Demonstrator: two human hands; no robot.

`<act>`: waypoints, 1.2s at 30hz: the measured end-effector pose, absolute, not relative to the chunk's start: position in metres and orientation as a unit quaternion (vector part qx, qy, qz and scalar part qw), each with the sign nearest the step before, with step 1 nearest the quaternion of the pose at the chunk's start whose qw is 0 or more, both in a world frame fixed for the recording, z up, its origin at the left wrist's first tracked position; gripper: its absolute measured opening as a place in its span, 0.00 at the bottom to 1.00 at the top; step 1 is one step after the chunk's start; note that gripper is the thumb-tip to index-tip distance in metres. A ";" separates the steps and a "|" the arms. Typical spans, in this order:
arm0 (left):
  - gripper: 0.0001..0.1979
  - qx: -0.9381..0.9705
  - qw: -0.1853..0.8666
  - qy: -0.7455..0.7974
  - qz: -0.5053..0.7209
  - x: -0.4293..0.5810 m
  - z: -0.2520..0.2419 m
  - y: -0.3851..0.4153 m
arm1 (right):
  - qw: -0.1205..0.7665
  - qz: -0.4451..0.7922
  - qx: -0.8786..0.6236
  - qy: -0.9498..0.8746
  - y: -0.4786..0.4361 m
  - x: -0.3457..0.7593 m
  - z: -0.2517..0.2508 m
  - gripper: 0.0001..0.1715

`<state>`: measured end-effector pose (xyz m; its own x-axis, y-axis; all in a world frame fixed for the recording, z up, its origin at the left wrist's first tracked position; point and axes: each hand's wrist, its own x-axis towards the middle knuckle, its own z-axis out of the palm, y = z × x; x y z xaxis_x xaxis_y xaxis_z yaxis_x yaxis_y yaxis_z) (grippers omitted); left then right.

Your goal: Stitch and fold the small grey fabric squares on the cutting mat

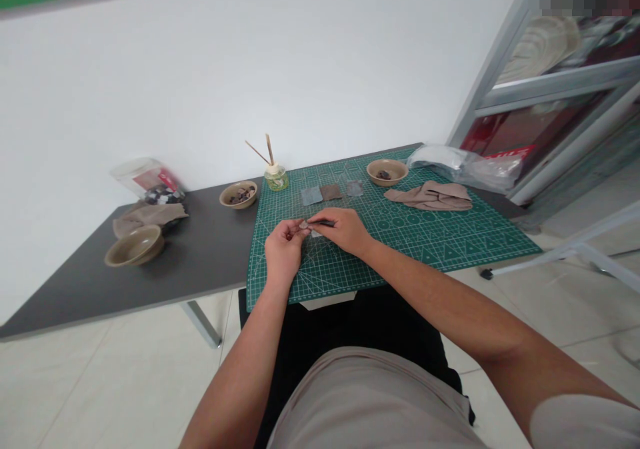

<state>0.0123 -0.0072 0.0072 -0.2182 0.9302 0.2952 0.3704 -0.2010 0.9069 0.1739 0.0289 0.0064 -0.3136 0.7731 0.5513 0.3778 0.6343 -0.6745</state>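
Note:
Over the green cutting mat (425, 232), my left hand (284, 249) pinches a small, pale brownish stone-like piece (304, 224) between thumb and fingertips. My right hand (345, 229) meets it from the right, its fingers closed around something dark and thin whose kind I cannot make out; its fingertips are at the small piece. A bit of pale material (315, 234) shows just under the fingers. Beyond my hands, a grey-blue square (312, 196), a brown square (331, 192) and a smaller grey square (355, 188) lie on the mat, apparently sandpaper.
Bowls with dark small pieces stand at back left (239, 196) and back right (387, 172). A reed diffuser (277, 176) stands by the wall. A brown cloth (433, 197) and plastic bag (467, 164) lie right; another bowl (134, 247), cloth (145, 218) and bag (147, 176) are left.

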 end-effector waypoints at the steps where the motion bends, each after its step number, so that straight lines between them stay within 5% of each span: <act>1: 0.09 0.564 0.266 0.573 0.532 0.012 0.007 -0.007 | 0.454 0.216 -0.367 -0.782 0.029 0.174 0.006 0.06; 36: 0.08 0.556 0.304 0.549 0.545 0.010 0.003 -0.003 | 0.461 0.193 -0.343 -0.795 0.029 0.173 0.004 0.08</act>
